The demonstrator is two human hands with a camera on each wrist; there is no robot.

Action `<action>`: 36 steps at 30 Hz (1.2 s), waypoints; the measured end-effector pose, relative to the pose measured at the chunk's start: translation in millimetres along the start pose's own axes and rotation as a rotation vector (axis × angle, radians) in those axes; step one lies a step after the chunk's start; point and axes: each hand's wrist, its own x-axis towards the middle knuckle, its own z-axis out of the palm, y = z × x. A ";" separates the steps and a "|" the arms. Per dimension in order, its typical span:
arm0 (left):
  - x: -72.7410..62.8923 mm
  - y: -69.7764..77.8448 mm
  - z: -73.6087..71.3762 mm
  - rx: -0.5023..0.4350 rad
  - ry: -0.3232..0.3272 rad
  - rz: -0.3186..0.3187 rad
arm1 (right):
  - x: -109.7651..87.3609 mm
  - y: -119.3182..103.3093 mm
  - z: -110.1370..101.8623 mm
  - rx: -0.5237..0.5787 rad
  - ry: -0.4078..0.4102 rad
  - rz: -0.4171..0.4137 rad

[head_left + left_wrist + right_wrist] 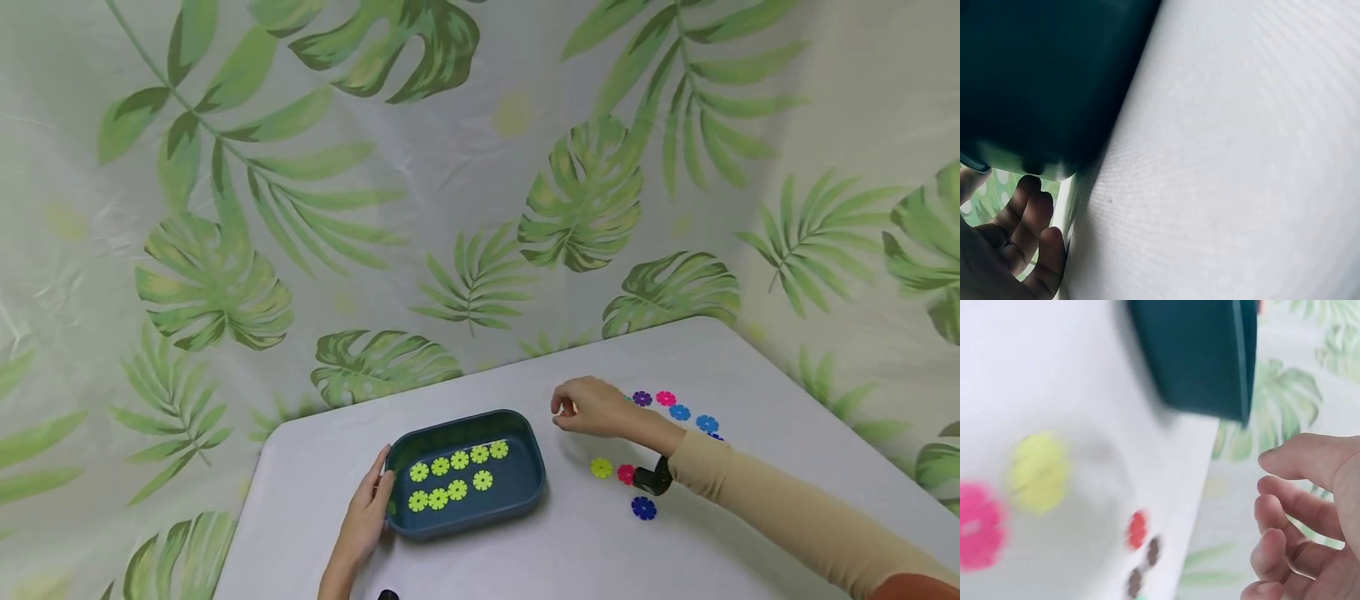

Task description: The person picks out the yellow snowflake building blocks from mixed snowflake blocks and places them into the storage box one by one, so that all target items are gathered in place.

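My left hand (366, 508) holds the left end of a dark blue-green tray (465, 525), thumb at the rim and fingers against the outer wall. In the left wrist view its fingers (1035, 219) curve beside the tray's side. Two rows of yellow-green, notched flower-shaped discs (459, 460) lie in the tray. Right of the tray, my right hand (592, 407) is raised over the table, fingers loosely bent. The right wrist view shows a gap between its thumb and forefinger and nothing held. Below that hand lies a yellow disc (601, 467) on the table.
Around the right forearm lie a pink disc (626, 474), a dark blue disc (643, 507), a purple disc (642, 398) and light blue discs (679, 412). Some are partly hidden by the arm. A leaf-patterned curtain (450, 208) hangs behind the white table (585, 550).
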 end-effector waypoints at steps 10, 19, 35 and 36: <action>-2.2 1.5 -0.3 0.014 0.000 -0.014 | -65.8 45.6 12.3 0.073 0.016 0.139; -1.5 3.3 -0.4 -0.029 -0.013 -0.046 | -88.7 49.7 35.0 0.032 -0.013 0.209; -0.6 1.0 -0.6 -0.024 -0.009 -0.012 | -86.9 48.9 46.4 0.047 0.059 0.113; -0.6 0.8 -0.7 -0.027 -0.010 -0.014 | -86.4 48.9 46.6 0.050 0.061 0.110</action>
